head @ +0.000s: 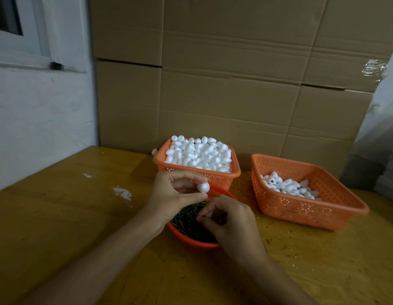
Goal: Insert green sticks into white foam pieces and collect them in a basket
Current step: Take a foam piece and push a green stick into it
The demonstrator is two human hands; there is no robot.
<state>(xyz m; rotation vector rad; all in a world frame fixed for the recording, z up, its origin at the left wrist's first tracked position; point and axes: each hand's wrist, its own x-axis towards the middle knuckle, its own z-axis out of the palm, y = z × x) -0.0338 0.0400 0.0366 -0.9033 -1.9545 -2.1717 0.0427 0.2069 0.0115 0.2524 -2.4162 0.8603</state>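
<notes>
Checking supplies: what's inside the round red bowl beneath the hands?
It holds green sticks, piled loosely. The left hand, pinching a foam piece, and the right hand cover part of the red bowl; its bottom cannot be seen.

left hand [174, 194], right hand [233, 221]: both bare. forearms [107, 254] bare too, all the way to the bottom frame edge. upper arms out of shot.

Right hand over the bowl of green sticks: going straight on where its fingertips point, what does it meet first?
Probably the left hand, near the heel of its thumb, which lies just beyond the right hand's pinched fingertips. The foam piece sits higher, off that line. Depth is unclear, though.
</notes>
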